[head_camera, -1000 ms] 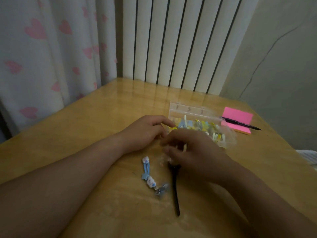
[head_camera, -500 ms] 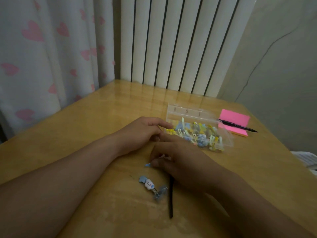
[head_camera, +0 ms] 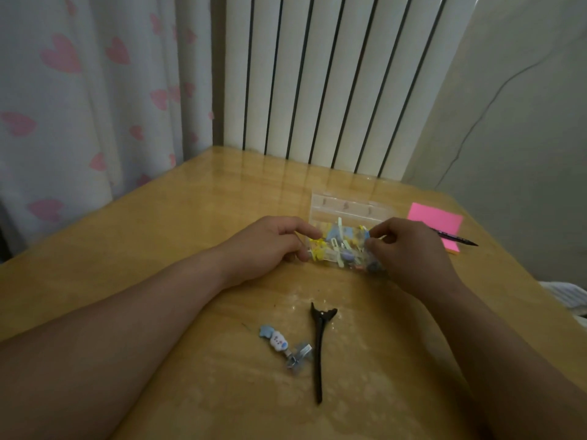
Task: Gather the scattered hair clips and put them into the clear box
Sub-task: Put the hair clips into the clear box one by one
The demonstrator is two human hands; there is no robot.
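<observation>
The clear box (head_camera: 346, 206) lies open on the wooden table, with several yellow, blue and white hair clips inside. My left hand (head_camera: 270, 246) grips the box's left end between thumb and forefinger. Over the right half of the box, my right hand (head_camera: 409, 252) has its fingers curled, and thumb and forefinger pinch a small blue clip (head_camera: 366, 231) that is mostly hidden. Nearer to me, a long black clip (head_camera: 318, 347) lies on the table. Beside it are a blue clip with a white cartoon figure (head_camera: 279, 341) and a small silvery clip (head_camera: 300, 354).
A pink pad of sticky notes (head_camera: 438, 220) with a dark pen (head_camera: 457, 239) across it sits right of the box. A white radiator (head_camera: 317, 84) stands behind the table's far edge and a heart-patterned curtain (head_camera: 79, 106) hangs at the left.
My right hand took a blue clip off the table beside the black clip and moved up and right over the box. One blue clip is gone from the table. My left hand stayed.
</observation>
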